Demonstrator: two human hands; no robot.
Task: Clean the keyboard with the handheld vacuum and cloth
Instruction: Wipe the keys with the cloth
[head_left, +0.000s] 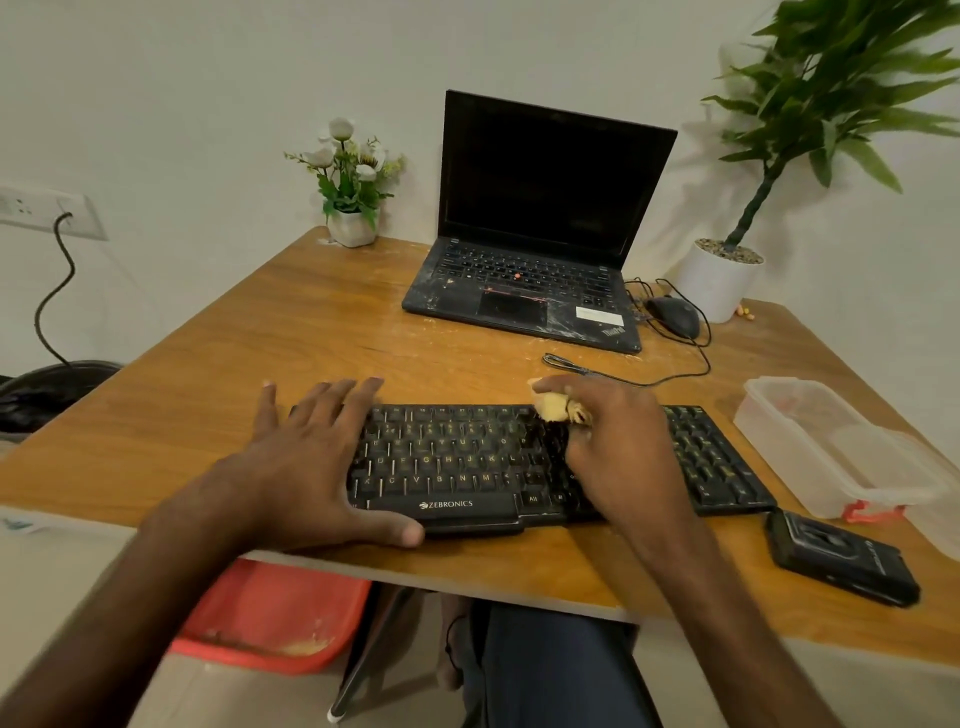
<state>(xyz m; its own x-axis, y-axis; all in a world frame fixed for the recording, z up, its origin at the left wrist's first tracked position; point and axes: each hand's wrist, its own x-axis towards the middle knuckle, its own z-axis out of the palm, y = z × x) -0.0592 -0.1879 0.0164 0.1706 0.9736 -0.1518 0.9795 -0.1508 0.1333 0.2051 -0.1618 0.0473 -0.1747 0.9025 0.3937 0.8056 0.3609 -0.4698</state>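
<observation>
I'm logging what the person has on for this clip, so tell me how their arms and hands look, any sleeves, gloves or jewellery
Both arms are bare as far up as the picture shows; no sleeve comes into view. The left hand and the right hand wear no gloves. No ring, watch or bracelet shows on either hand or wrist. The fingers are bare, with short nails.

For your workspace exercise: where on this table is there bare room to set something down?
Free: the table between flower pot, laptop and keyboard, plus its left side. Crowded: the right, with mouse, cable, plastic container and black device.
</observation>
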